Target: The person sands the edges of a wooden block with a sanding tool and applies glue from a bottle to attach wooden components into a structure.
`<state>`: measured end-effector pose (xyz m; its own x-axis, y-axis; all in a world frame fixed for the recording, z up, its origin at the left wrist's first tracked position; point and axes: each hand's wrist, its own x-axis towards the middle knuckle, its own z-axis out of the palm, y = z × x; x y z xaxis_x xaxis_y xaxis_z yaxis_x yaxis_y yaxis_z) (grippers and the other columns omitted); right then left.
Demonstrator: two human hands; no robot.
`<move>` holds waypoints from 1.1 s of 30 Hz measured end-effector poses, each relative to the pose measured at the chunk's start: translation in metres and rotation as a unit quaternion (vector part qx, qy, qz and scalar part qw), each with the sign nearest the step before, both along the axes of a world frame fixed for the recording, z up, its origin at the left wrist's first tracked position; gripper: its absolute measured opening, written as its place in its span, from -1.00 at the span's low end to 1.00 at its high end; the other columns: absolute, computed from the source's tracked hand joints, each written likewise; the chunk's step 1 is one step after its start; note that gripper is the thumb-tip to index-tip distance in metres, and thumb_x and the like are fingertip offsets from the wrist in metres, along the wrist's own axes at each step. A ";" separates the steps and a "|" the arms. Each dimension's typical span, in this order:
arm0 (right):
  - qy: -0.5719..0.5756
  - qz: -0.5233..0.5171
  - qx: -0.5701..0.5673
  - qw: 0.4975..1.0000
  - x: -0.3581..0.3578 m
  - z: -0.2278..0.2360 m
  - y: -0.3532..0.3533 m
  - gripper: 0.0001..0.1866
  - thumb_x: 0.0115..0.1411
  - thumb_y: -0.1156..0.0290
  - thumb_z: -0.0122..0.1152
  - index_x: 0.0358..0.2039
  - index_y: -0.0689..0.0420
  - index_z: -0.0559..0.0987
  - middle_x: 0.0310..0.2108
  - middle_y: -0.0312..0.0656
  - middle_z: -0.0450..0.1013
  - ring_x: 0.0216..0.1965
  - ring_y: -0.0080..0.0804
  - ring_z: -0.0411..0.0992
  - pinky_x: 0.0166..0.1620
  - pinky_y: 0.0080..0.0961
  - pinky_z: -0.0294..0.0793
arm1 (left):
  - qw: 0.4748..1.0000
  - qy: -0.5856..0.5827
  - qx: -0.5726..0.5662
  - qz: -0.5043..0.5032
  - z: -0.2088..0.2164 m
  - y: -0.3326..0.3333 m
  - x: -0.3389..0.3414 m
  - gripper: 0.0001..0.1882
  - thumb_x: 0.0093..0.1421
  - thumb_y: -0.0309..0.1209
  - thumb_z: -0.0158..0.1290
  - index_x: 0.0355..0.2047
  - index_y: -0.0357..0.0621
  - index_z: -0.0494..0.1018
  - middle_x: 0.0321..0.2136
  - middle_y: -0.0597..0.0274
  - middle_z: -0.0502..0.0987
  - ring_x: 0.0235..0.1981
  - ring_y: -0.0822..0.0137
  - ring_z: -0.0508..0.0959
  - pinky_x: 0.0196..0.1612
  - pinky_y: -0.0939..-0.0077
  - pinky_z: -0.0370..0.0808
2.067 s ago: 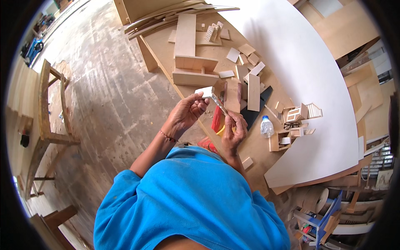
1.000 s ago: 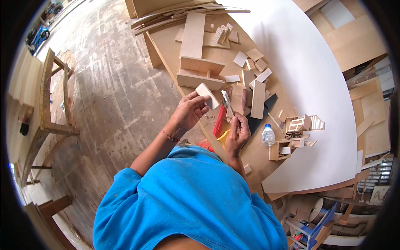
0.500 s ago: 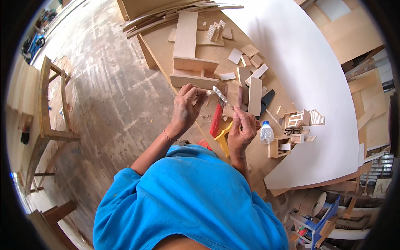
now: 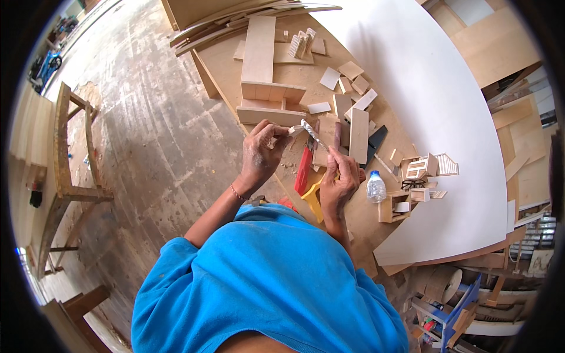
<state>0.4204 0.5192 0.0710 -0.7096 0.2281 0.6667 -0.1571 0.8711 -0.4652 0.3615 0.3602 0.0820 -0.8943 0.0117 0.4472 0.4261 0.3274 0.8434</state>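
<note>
Two hands are working over the bench's [image 4: 223, 59] left edge. Left hand [image 4: 262, 154] is pinching a small wood piece [image 4: 292, 130]; right hand [image 4: 340, 179] is gripping a knife [image 4: 312, 134], its blade touching the piece. Red bar [image 4: 303, 171], yellow clamp [image 4: 313, 197] and bottle [image 4: 376, 187] are lying near the hands.

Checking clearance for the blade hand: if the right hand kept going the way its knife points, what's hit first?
Probably the small wood piece pinched in the left hand: the right hand aims its knife up-left, tip right at it. Beyond lies the stepped wooden block. Depth is uncertain.
</note>
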 end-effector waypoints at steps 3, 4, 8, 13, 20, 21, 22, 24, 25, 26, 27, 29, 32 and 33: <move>0.000 0.009 -0.024 1.000 -0.001 0.003 -0.003 -0.81 0.06 0.41 0.15 -0.26 -0.05 0.56 -0.47 -0.39 0.42 -0.41 -0.49 0.37 -0.25 -0.48 0.12 | 1.000 -0.005 0.001 -0.001 -0.001 0.001 -0.001 -0.87 -0.12 -0.61 0.17 -0.50 -0.27 0.47 -0.55 0.19 0.48 -0.50 0.36 0.51 -0.41 0.55 0.42; -0.001 0.009 -0.024 1.000 -0.002 0.002 -0.004 -0.81 0.06 0.41 0.15 -0.26 -0.05 0.56 -0.47 -0.39 0.42 -0.41 -0.49 0.37 -0.25 -0.48 0.12 | 1.000 -0.004 0.000 -0.001 -0.001 0.002 -0.001 -0.87 -0.11 -0.61 0.16 -0.50 -0.27 0.47 -0.55 0.19 0.48 -0.51 0.36 0.50 -0.41 0.55 0.42; 0.020 0.026 -0.022 0.999 -0.003 0.001 -0.006 -0.79 0.04 0.44 0.16 -0.26 -0.05 0.56 -0.48 -0.39 0.40 -0.40 -0.51 0.37 -0.24 -0.48 0.12 | 1.000 0.003 -0.004 0.001 -0.001 0.003 -0.001 -0.87 -0.11 -0.61 0.16 -0.49 -0.27 0.47 -0.55 0.19 0.48 -0.51 0.36 0.50 -0.41 0.55 0.42; 0.036 0.034 0.004 0.999 -0.002 -0.003 0.000 -0.73 -0.02 0.51 0.18 -0.28 -0.08 0.57 -0.49 -0.38 0.36 -0.40 -0.49 0.36 -0.25 -0.47 0.12 | 1.000 -0.008 0.020 0.014 -0.002 0.003 -0.003 -0.87 -0.12 -0.61 0.16 -0.50 -0.26 0.48 -0.55 0.19 0.48 -0.51 0.36 0.50 -0.42 0.55 0.42; 0.017 0.002 0.004 1.000 -0.002 0.002 0.003 -0.77 -0.03 0.57 0.16 -0.34 -0.01 0.58 -0.48 -0.30 0.39 -0.40 -0.42 0.38 -0.26 -0.50 0.16 | 1.000 -0.003 0.002 0.014 -0.001 0.005 -0.002 -0.87 -0.12 -0.61 0.17 -0.50 -0.27 0.47 -0.56 0.18 0.48 -0.52 0.36 0.50 -0.42 0.55 0.42; 0.018 -0.005 0.004 1.000 -0.002 0.002 0.003 -0.77 -0.04 0.57 0.17 -0.34 -0.01 0.58 -0.48 -0.30 0.39 -0.40 -0.42 0.38 -0.26 -0.50 0.16 | 1.000 0.004 -0.005 0.015 -0.001 0.006 -0.002 -0.87 -0.12 -0.61 0.17 -0.50 -0.27 0.47 -0.56 0.18 0.47 -0.52 0.35 0.50 -0.42 0.55 0.42; 0.018 -0.005 0.003 1.000 -0.002 0.002 0.002 -0.77 -0.04 0.57 0.17 -0.34 -0.01 0.58 -0.48 -0.30 0.39 -0.40 -0.42 0.38 -0.26 -0.50 0.16 | 1.000 0.010 -0.012 0.016 -0.001 0.006 -0.002 -0.87 -0.12 -0.61 0.17 -0.50 -0.26 0.47 -0.56 0.18 0.47 -0.52 0.35 0.50 -0.43 0.55 0.42; 0.018 0.022 0.010 1.000 -0.001 0.003 0.000 -0.79 -0.03 0.55 0.18 -0.35 -0.02 0.58 -0.47 -0.31 0.39 -0.40 -0.42 0.38 -0.27 -0.49 0.16 | 1.000 0.016 -0.014 0.018 -0.004 0.007 -0.003 -0.87 -0.12 -0.61 0.17 -0.51 -0.26 0.47 -0.56 0.18 0.47 -0.52 0.34 0.50 -0.43 0.54 0.42; 0.018 0.021 0.010 1.000 0.001 0.004 -0.002 -0.79 -0.03 0.55 0.18 -0.35 -0.02 0.58 -0.47 -0.31 0.39 -0.40 -0.42 0.38 -0.27 -0.49 0.16 | 0.999 0.022 -0.015 0.021 -0.005 0.007 -0.003 -0.87 -0.12 -0.61 0.17 -0.51 -0.26 0.47 -0.56 0.18 0.47 -0.53 0.33 0.50 -0.43 0.54 0.41; 0.015 0.036 0.010 0.999 0.003 0.005 -0.003 -0.79 -0.03 0.55 0.18 -0.36 -0.02 0.58 -0.47 -0.31 0.39 -0.40 -0.43 0.38 -0.27 -0.49 0.16 | 0.999 0.022 -0.016 0.021 -0.005 0.006 -0.003 -0.87 -0.12 -0.61 0.17 -0.51 -0.26 0.47 -0.56 0.18 0.47 -0.53 0.33 0.50 -0.43 0.54 0.41; 0.013 0.050 0.011 0.999 0.004 0.005 -0.004 -0.80 -0.03 0.54 0.18 -0.36 -0.03 0.58 -0.47 -0.31 0.39 -0.40 -0.43 0.38 -0.28 -0.49 0.16 | 1.000 0.013 -0.010 0.021 -0.005 0.006 -0.003 -0.87 -0.12 -0.61 0.17 -0.51 -0.25 0.47 -0.56 0.18 0.47 -0.53 0.33 0.50 -0.44 0.54 0.41; 0.021 0.044 0.008 0.999 0.003 0.003 -0.004 -0.77 -0.05 0.55 0.19 -0.35 -0.05 0.58 -0.48 -0.35 0.36 -0.41 -0.46 0.37 -0.27 -0.48 0.14 | 1.000 0.005 -0.006 0.020 -0.003 0.006 -0.002 -0.87 -0.12 -0.61 0.17 -0.50 -0.25 0.48 -0.56 0.19 0.47 -0.53 0.32 0.50 -0.44 0.54 0.41; 0.034 0.024 0.004 0.999 0.001 -0.001 -0.002 -0.73 -0.07 0.55 0.19 -0.33 -0.08 0.59 -0.49 -0.38 0.34 -0.42 -0.49 0.36 -0.26 -0.49 0.12 | 1.000 0.017 -0.013 0.023 -0.002 0.007 -0.002 -0.87 -0.12 -0.61 0.17 -0.50 -0.25 0.48 -0.56 0.19 0.47 -0.53 0.32 0.49 -0.44 0.53 0.41; 0.037 0.010 0.002 0.999 0.000 -0.002 0.000 -0.73 -0.06 0.55 0.19 -0.32 -0.08 0.58 -0.49 -0.38 0.36 -0.41 -0.49 0.36 -0.26 -0.50 0.12 | 0.999 0.023 -0.012 0.024 -0.003 0.008 -0.002 -0.87 -0.12 -0.61 0.17 -0.50 -0.25 0.48 -0.55 0.18 0.47 -0.53 0.32 0.49 -0.44 0.53 0.41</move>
